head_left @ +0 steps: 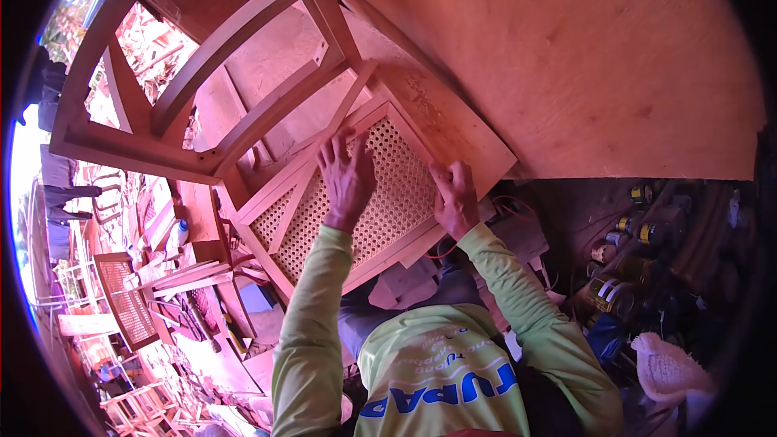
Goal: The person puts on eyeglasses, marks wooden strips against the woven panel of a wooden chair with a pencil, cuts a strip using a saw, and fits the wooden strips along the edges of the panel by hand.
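A wooden frame (pixel 388 260) with a woven cane panel (pixel 396 186) lies tilted in front of me, above my lap. A thin wooden strip (pixel 296 204) crosses the panel's left side at a slant. Over the strip and the upper left of the cane rests my left hand (pixel 348 182), its fingers bent and apart. My right hand (pixel 455 201) is closed at the frame's right rail, fingers curled down against it. Whatever lies under those fingertips is hidden.
A curved wooden chair frame (pixel 214 48) stands at the upper left. A large plywood sheet (pixel 566 57) fills the upper right. Another cane-panelled piece (pixel 128 299) and scrap wood are at the left. Power tools (pixel 651 231) and a pale cloth (pixel 668 368) lie at the right.
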A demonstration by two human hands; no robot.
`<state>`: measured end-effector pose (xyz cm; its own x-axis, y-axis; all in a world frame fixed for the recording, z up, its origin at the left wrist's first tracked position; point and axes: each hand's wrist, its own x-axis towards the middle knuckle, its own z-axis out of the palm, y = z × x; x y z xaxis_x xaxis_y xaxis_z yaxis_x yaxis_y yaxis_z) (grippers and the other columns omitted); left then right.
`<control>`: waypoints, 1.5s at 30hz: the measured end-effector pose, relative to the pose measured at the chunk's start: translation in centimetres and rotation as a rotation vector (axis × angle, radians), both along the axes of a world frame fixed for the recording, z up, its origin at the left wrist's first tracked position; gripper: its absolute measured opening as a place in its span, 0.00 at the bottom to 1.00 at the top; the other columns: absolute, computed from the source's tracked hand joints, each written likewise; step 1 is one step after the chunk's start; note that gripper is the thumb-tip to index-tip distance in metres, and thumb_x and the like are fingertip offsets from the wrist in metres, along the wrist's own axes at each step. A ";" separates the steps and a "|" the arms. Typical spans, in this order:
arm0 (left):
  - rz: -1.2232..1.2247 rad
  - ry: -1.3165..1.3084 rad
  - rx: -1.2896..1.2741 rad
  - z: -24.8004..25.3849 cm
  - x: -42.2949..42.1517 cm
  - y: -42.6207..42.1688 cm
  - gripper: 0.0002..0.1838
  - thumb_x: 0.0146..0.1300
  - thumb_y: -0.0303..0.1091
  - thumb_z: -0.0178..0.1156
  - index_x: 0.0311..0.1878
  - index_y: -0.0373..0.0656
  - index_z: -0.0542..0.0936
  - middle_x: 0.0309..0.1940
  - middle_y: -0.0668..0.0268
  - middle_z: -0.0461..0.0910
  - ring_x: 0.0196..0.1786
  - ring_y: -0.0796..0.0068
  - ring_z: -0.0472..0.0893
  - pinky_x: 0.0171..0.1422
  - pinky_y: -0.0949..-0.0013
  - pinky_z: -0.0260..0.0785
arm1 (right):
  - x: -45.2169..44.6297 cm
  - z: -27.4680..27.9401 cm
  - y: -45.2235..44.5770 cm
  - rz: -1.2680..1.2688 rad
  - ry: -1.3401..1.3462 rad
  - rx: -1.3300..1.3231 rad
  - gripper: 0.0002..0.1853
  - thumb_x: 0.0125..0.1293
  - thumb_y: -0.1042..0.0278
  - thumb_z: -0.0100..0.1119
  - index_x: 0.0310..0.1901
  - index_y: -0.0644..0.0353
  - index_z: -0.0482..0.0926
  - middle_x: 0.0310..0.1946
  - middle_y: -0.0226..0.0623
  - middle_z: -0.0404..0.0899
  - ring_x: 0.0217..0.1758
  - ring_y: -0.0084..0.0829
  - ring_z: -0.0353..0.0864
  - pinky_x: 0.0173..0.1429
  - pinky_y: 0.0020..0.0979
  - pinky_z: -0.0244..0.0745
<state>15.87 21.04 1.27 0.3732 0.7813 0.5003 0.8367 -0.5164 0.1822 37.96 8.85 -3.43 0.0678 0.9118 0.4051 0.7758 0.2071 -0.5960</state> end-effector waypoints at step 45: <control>0.267 -0.240 -0.929 -0.6 10.2 -1.1 0.25 0.76 0.57 0.61 0.38 0.47 0.96 0.27 0.57 0.91 0.36 0.54 0.93 0.48 0.52 0.85 | 1.1 -1.4 0.1 -0.026 0.149 -0.014 0.20 0.77 0.72 0.60 0.67 0.67 0.78 0.48 0.55 0.72 0.52 0.59 0.75 0.57 0.54 0.75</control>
<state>26.04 19.96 0.68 0.0971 0.9445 -0.3138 0.7929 0.1172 0.5980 39.06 8.91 -4.82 0.1501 0.9142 0.3764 0.6836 0.1791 -0.7076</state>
